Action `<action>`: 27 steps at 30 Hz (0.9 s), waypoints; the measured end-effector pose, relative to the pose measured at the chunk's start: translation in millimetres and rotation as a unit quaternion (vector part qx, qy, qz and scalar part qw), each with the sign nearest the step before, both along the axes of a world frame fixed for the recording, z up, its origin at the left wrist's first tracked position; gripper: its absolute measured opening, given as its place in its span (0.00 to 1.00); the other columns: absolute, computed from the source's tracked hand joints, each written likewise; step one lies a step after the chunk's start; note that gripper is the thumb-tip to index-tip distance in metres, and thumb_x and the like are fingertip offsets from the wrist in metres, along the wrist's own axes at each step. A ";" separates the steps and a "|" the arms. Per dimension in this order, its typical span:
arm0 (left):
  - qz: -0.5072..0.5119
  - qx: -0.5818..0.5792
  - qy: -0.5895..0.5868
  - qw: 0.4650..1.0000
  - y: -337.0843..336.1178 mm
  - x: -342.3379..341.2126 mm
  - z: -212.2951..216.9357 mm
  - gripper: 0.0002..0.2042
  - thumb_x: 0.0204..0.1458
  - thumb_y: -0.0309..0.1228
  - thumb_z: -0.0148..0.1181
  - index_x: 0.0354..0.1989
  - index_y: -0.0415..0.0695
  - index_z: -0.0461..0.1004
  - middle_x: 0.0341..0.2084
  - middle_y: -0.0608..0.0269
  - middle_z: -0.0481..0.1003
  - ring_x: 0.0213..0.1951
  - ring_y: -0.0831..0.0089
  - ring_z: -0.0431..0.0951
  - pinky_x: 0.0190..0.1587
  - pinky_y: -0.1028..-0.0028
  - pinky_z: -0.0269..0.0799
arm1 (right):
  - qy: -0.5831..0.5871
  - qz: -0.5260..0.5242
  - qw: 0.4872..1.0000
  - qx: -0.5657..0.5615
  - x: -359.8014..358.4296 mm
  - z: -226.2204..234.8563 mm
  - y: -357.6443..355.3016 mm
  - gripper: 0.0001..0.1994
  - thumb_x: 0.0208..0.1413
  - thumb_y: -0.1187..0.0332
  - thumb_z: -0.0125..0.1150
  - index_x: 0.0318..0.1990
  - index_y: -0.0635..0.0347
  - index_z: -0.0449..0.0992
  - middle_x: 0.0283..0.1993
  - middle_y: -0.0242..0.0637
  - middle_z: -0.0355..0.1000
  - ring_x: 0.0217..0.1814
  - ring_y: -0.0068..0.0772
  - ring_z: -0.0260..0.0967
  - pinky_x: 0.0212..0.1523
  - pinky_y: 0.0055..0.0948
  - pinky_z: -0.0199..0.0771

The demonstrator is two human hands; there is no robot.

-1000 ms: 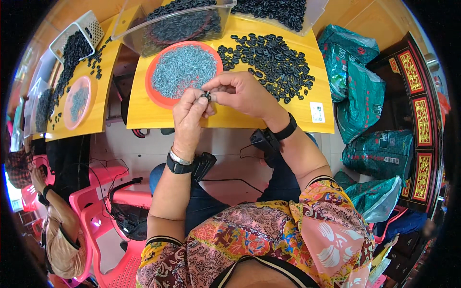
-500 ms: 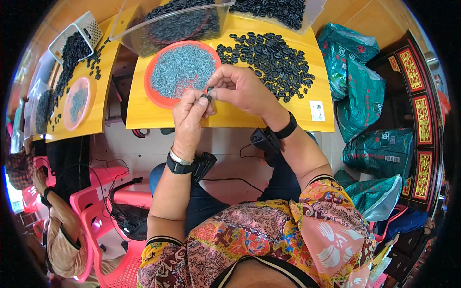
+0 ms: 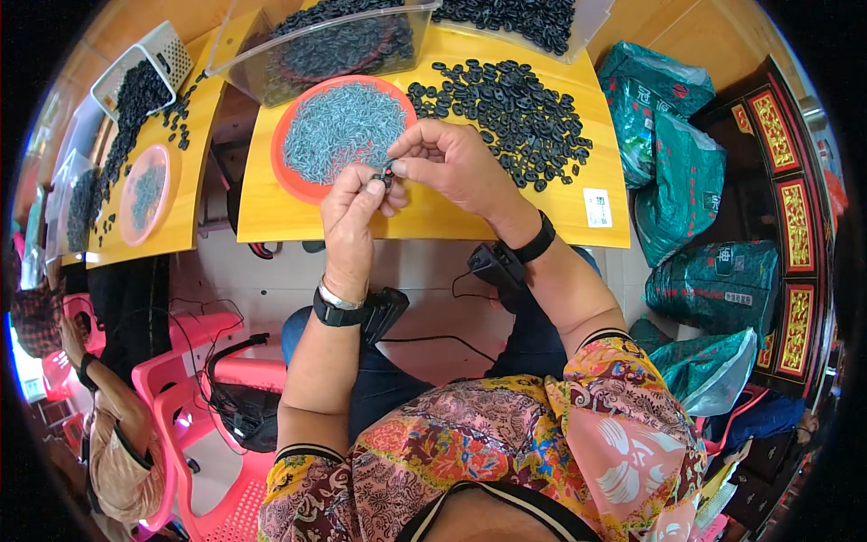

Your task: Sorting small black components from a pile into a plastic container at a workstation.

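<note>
Over the front of the yellow table, both hands meet around a small black oval plastic piece (image 3: 383, 178). My left hand (image 3: 350, 217) pinches the piece between thumb and fingers. My right hand (image 3: 456, 170) has its thumb and forefinger closed right at the top of the same piece; anything tiny between those fingertips is hidden. Just beyond the hands, a red-orange plate (image 3: 287, 172) holds a heap of small silvery screws (image 3: 341, 126). To its right a loose pile of similar black oval pieces (image 3: 533, 122) is spread over the tabletop.
Clear bins (image 3: 244, 59) of black pieces stand at the back of the table (image 3: 506, 230). Green sacks (image 3: 682, 181) lie at the right by a carved dark cabinet (image 3: 795, 226). At left are another table, a pink chair (image 3: 226, 470) and a seated person (image 3: 126, 434).
Both hands stay in nearly the same place. The left fingers and the black piece have shifted slightly left, and the piece has turned a little between the fingertips.
</note>
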State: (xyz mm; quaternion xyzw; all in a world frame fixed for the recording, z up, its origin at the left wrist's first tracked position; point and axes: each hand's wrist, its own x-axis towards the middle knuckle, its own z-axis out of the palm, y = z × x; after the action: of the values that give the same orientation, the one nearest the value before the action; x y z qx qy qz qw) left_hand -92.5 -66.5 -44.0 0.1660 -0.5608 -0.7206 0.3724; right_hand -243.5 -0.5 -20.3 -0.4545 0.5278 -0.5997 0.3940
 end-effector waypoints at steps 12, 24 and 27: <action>0.024 -0.030 -0.028 0.999 4.4 -1.5 1.5 0.05 0.55 0.25 0.47 0.29 0.39 0.67 0.23 0.65 0.72 0.26 0.81 0.68 0.30 0.81 0.63 | 0.048 0.022 0.998 0.017 -10.3 1.7 3.4 0.04 0.50 0.76 0.60 0.35 0.63 0.74 0.32 0.29 0.73 0.33 0.15 0.69 0.36 0.16 0.69; 0.038 -0.038 -0.081 0.995 3.3 -3.6 2.4 0.04 0.53 0.22 0.47 0.27 0.40 0.65 0.19 0.68 0.67 0.22 0.82 0.64 0.27 0.81 0.61 | 0.021 0.015 1.000 0.016 -8.1 4.8 3.3 0.06 0.50 0.74 0.61 0.36 0.64 0.74 0.31 0.29 0.73 0.31 0.15 0.69 0.33 0.15 0.68; 0.039 -0.040 -0.083 0.995 2.3 -3.4 0.5 0.04 0.53 0.22 0.47 0.26 0.40 0.65 0.18 0.69 0.66 0.22 0.82 0.64 0.26 0.81 0.60 | 0.037 0.006 0.999 0.014 -6.5 5.9 3.2 0.06 0.50 0.74 0.61 0.36 0.64 0.74 0.30 0.28 0.73 0.31 0.14 0.68 0.34 0.15 0.68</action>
State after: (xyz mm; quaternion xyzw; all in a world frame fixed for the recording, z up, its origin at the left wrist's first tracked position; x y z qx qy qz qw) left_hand -95.9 -64.2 -43.5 0.2317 -0.6113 -0.6663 0.3587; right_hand -250.1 2.7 -14.4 -0.4739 0.5473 -0.5729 0.3842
